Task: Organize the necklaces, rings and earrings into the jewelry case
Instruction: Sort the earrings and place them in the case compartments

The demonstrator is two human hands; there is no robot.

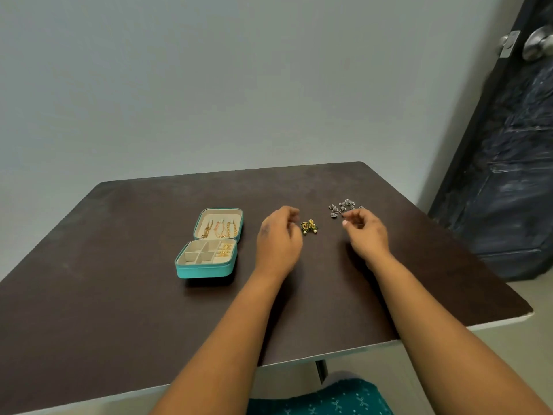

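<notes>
jewelry case [209, 259]: open on the bench [119, 295], necklaces [221, 229] in its lid
left hand [278, 235]: loosely curled, empty, beside green-gold earrings [309, 227]
right hand [363, 232]: fingers curled at silver earrings [344, 208]; grip unclear
door [508, 160]: far right

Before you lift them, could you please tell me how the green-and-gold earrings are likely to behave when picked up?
The green-and-gold earrings look tiny beside the left hand, so they are probably very light. Small pale beads seem to hang below them, so those may swing when lifted. They lie as two loose pieces on the table, so a push would likely scatter them rather than move them together.
</notes>
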